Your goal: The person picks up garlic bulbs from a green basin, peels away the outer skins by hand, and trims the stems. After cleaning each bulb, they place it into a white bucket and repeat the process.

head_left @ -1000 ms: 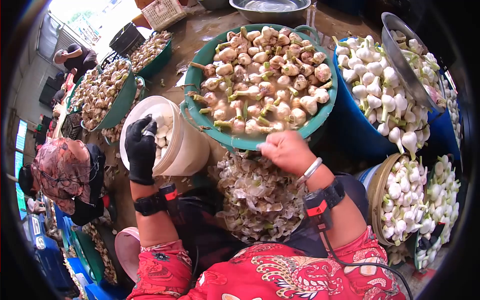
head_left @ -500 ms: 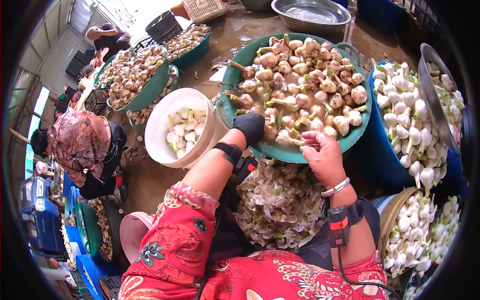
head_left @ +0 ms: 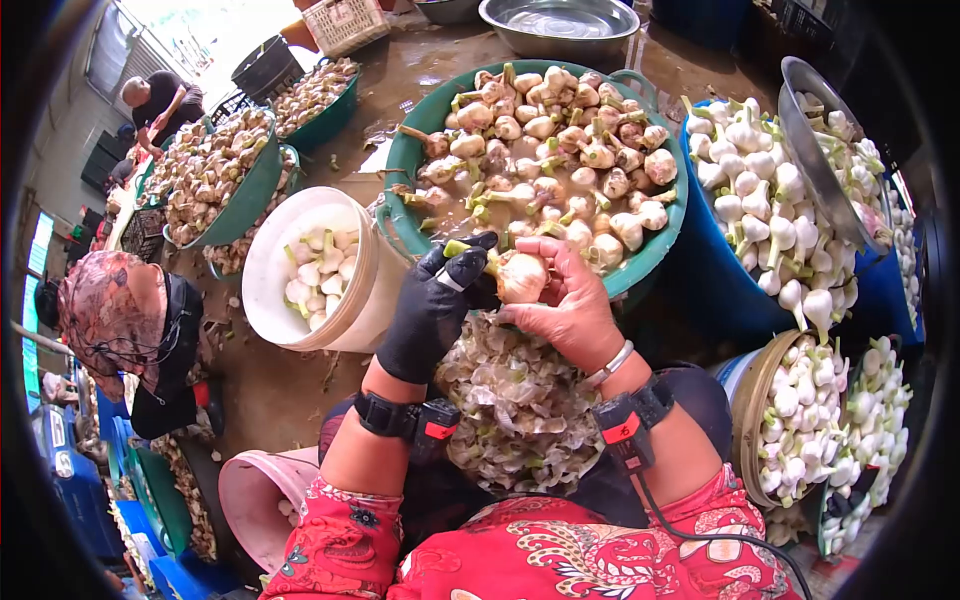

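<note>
At the near edge of the green tub (head_left: 660, 237), the left hand (head_left: 430, 310), right hand (head_left: 572, 312) and a garlic bulb (head_left: 522, 277) block the middle, but free air spans the heap (head_left: 590, 155) beyond, with a white bucket (head_left: 375, 295) close by the left edge and a blue barrel (head_left: 715, 262) crowding the right.

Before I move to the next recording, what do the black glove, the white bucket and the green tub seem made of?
Black glove: dull and close-fitting, perhaps knit fabric or thin rubber; too small to settle.
White bucket: likely plastic; smooth, with a thick rounded rim.
Green tub: probably plastic too; even colour, slight sheen.
</note>
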A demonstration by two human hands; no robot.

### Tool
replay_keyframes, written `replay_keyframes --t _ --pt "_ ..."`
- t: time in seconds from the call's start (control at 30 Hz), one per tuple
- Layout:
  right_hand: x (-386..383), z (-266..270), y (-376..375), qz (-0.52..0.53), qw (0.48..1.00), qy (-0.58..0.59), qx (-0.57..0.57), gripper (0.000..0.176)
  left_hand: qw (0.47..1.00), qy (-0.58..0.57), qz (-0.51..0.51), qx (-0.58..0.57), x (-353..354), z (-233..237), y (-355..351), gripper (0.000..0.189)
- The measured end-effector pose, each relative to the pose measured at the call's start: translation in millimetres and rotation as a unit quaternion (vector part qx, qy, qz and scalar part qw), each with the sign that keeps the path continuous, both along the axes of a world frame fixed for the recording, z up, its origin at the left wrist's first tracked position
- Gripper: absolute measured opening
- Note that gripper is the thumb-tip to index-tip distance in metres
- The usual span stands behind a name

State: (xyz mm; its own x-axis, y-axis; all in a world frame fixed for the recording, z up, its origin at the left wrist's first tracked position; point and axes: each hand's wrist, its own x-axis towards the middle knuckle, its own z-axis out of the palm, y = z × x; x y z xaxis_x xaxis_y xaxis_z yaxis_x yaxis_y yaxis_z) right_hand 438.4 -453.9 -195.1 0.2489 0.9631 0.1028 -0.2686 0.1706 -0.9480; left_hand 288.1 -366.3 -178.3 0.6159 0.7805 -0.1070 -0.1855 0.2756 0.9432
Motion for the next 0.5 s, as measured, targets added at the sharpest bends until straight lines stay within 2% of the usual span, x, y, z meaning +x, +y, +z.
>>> replay_keyframes --t 0.07,0.17,0.23,0.37,0.43,0.5 --pt "-2.4 -3.5 1.5 -0.021 0.999 -0.031 0.020 0.063 1.000 0.005 0.014 -0.024 1.5 -4.3 0.8 0.032" --pt "-0.5 -0.5 0.5 -0.009 1.000 0.021 -0.008 0.061 0.999 0.004 0.034 -0.022 3.5 -0.2 -2.7 0.028" --pt "2.5 -0.5 2.1 0.019 0.981 0.182 -0.060 0.060 0.998 -0.019 -0.003 -0.064 1.6 5.1 -2.5 0.026" --pt "5.7 -5.3 2.7 0.031 0.981 0.188 -0.046 0.059 0.998 -0.020 -0.005 -0.065 -0.1 7.6 -2.3 0.025" --pt "7.2 -1.4 0.6 0.026 0.990 0.133 -0.043 0.058 1.000 0.020 0.023 -0.006 1.5 11.8 -6.9 0.020" --pt "7.8 5.2 -2.5 0.020 0.994 0.099 -0.047 0.059 1.000 0.017 0.023 -0.005 3.9 11.9 -8.0 0.019"
